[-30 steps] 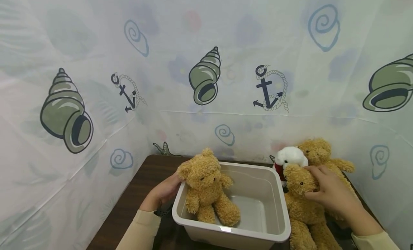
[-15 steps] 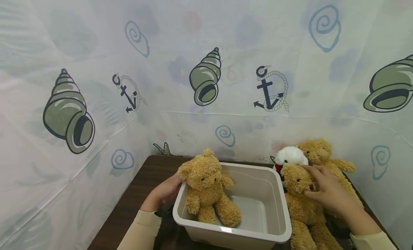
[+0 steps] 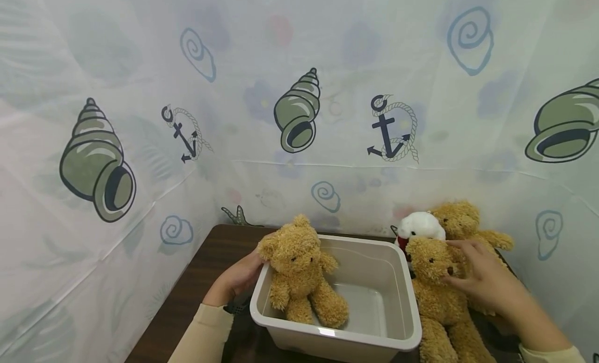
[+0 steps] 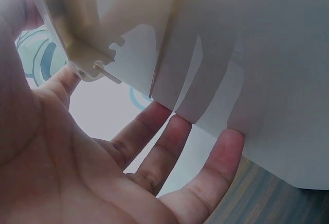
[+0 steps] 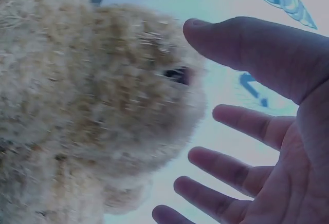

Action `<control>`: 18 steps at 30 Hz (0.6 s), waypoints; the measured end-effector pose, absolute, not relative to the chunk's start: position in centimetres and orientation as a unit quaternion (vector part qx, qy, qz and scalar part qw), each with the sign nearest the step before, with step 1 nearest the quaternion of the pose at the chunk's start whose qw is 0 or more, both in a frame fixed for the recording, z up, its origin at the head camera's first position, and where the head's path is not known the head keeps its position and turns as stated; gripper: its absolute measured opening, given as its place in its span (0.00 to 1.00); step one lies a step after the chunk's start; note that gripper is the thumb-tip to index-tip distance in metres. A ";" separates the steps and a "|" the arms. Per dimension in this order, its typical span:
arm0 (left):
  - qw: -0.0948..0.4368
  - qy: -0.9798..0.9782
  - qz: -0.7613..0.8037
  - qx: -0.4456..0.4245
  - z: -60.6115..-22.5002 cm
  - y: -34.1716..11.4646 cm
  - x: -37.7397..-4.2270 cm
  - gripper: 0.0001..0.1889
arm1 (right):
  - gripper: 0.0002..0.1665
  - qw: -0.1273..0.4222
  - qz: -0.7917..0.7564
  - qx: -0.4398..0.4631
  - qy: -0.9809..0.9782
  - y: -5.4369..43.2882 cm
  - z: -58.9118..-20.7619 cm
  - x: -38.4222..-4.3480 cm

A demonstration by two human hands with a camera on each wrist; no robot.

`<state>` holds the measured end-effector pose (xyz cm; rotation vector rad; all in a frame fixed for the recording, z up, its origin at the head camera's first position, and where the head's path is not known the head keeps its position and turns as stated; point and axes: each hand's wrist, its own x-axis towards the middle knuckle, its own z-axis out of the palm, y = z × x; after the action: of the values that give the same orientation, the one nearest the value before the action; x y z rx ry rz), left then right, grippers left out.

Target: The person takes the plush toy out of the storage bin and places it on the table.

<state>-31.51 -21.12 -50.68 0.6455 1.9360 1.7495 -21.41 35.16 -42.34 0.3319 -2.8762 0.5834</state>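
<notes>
In the head view, a golden-brown teddy bear (image 3: 301, 259) sits at the left end of a beige plastic bin (image 3: 374, 243). My left hand (image 3: 241, 277) holds the bin's left rim beside that bear; the left wrist view shows its fingertips (image 4: 229, 144) against the bin's outer wall. A second teddy bear (image 3: 440, 306) leans upright just right of the bin. My right hand (image 3: 484, 280) is at that bear's head, fingers spread with gaps between them. In the right wrist view a slim gap shows between the fingers and the fur; whether the thumb touches is unclear.
Behind the second bear, a white plush toy (image 3: 422, 225) with red at its neck and another teddy bear (image 3: 458, 220) lean by the back wall. The dark wooden table (image 3: 201, 269) ends at a patterned fabric curtain (image 3: 346, 186) at the back and sides.
My right hand has shifted slightly right, and the second bear's head has tilted a little left. The left hand, the bin and the bear in it look unchanged.
</notes>
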 end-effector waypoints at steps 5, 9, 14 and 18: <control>0.228 0.696 0.639 0.237 -50.8 -21.1 -31.6 0.34 | 0.45 0.107 0.194 0.109 -0.969 35.2 -40.9 -20.3; 0.228 0.697 0.638 0.235 -50.8 -21.0 -31.6 0.34 | 0.39 0.107 0.197 0.102 -0.969 34.9 -39.5 -19.5; 0.226 0.692 0.644 0.236 -50.8 -20.9 -31.7 0.33 | 0.41 0.138 0.217 0.098 -0.961 33.9 -38.1 -18.2; 0.225 0.688 0.651 0.229 -50.9 -20.9 -31.7 0.32 | 0.41 0.152 0.244 0.090 -0.954 32.5 -37.6 -17.3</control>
<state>-31.73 -20.90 -50.94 0.6310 1.8977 1.7956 -17.33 32.51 -37.62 0.2596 -2.7360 0.6996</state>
